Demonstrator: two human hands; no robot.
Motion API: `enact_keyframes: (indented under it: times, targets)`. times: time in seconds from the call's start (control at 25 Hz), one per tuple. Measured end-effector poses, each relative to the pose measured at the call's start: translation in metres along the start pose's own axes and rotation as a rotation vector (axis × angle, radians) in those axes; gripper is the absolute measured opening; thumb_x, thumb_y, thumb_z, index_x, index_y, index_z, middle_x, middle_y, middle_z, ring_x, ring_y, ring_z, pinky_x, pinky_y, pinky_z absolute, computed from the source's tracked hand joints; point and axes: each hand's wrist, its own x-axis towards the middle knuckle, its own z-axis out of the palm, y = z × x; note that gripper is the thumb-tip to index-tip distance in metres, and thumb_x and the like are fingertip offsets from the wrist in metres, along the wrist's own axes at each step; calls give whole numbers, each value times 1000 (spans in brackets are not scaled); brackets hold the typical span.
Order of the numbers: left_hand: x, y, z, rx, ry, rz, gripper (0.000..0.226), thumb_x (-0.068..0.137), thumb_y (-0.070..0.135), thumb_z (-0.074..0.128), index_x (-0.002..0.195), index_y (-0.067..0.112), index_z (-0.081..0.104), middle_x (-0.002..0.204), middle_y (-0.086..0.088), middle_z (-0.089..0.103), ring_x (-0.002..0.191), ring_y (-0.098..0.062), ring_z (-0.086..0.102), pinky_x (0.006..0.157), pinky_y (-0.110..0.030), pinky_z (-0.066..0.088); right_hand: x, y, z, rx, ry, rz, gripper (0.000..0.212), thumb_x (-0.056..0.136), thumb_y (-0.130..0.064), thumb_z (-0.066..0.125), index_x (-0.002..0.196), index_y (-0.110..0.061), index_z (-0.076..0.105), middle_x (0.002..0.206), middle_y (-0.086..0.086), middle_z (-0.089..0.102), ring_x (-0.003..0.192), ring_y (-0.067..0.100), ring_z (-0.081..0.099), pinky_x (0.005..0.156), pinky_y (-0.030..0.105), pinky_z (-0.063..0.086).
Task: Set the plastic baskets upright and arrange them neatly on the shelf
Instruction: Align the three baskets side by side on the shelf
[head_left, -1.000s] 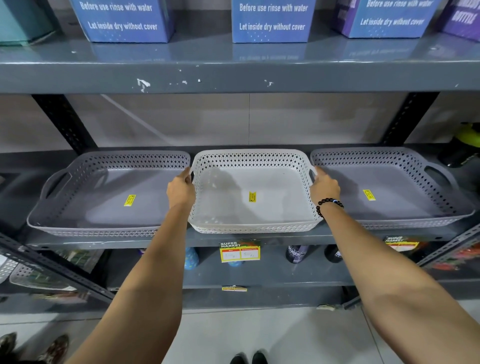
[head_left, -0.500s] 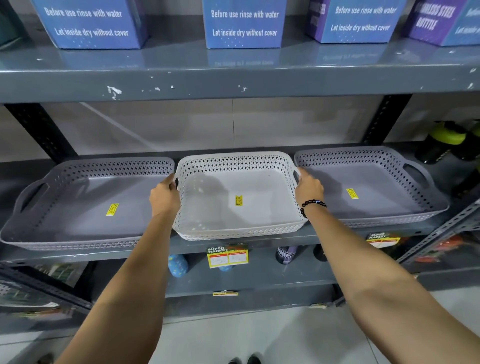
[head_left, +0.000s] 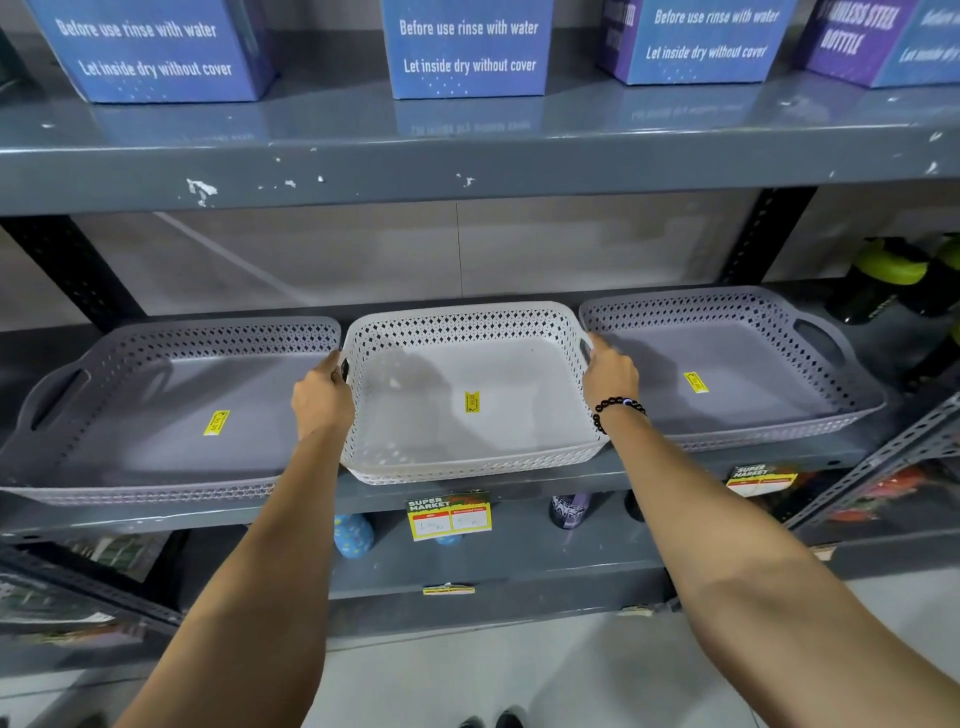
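While both arms reach forward, the hands grip the white basket (head_left: 470, 395) by its two side handles: the left hand (head_left: 321, 400) is clenched on the handle at 9 o'clock, the right hand (head_left: 609, 371) on the one at 3 o'clock. A black bead bracelet (head_left: 615, 410) circles the right wrist. That basket sits upright in the middle of the grey shelf (head_left: 519, 483), its front edge slightly over the lip. Just beside it at 9 o'clock lies the left grey basket (head_left: 171, 410), and at 3 o'clock the right grey basket (head_left: 727, 364), both upright too. Each basket carries a yellow sticker on its floor. Blue boxes (head_left: 467, 49) stand on the shelf above, at 12 o'clock. A price tag (head_left: 449, 517) hangs below the white basket.
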Motion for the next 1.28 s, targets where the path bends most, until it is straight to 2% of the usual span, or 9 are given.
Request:
enact_keyframes:
  times: [0.32, 0.56, 0.84, 1.28]
  targets:
    - [-2, 5, 1, -23, 3, -53, 44, 99, 6, 28, 136, 16, 49, 124, -23, 62, 103, -41, 58, 90, -44, 49, 1, -5, -3, 50, -12, 87, 51, 92, 9, 35, 140, -11, 41, 116, 27, 63, 109, 39, 60, 84, 41, 53]
    - [-1, 3, 0, 12, -9, -21, 42, 100, 10, 29, 135, 18, 51, 112, -29, 65, 95, -45, 60, 84, -47, 51, -1, -5, -2, 26, -16, 78, 56, 91, 10, 34, 143, -10, 35, 117, 26, 62, 110, 37, 59, 86, 40, 52]
    - [-2, 2, -1, 22, -13, -11, 41, 100, 12, 30, 135, 19, 51, 105, -31, 66, 92, -47, 60, 86, -50, 53, -4, -4, -4, -16, -19, 20, 60, 90, 11, 36, 145, -12, 32, 113, 27, 62, 105, 38, 61, 81, 39, 52]
    - [-4, 3, -2, 40, -16, 1, 43, 99, 8, 29, 136, 18, 50, 105, -29, 66, 92, -46, 61, 88, -50, 53, -7, -2, -8, -11, 10, -31, 48, 93, 5, 38, 139, -7, 42, 107, 27, 67, 100, 38, 63, 78, 39, 53]
